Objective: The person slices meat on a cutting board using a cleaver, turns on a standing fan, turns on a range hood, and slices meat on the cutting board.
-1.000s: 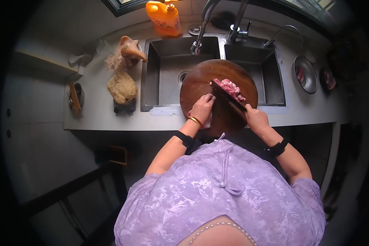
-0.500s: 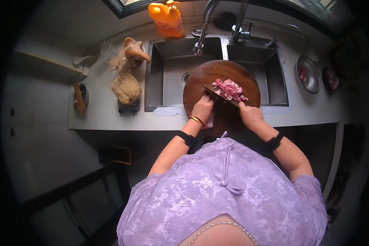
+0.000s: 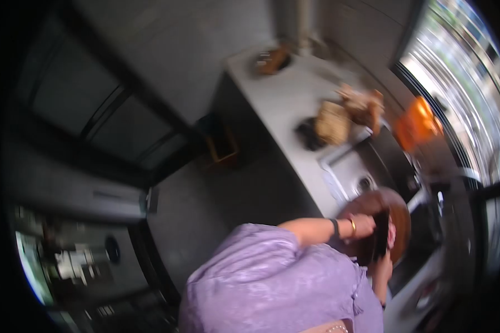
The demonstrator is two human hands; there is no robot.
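The view is tilted and smeared by motion. A round wooden board (image 3: 401,208) lies over the sink, at the lower right. On it my right hand (image 3: 384,265) grips the handle of a dark, wide-bladed knife (image 3: 381,233). Chopped pink meat (image 3: 391,235) shows beside the blade, on the side away from my left hand. My left hand (image 3: 363,226) rests on the board close to the blade, its fingers bent together. Whatever is under those fingers is too blurred to make out.
A metal sink (image 3: 347,166) borders the board. Along the counter (image 3: 283,105) stand a tan textured item (image 3: 333,123), a pale brown fleshy piece (image 3: 366,106) and an orange bottle (image 3: 418,125). A window (image 3: 461,72) is at the upper right.
The camera has swung left and tilted sharply, so the board and hands now appear at the lower right. More of the room and window has come into view. The knife remains in my right hand.
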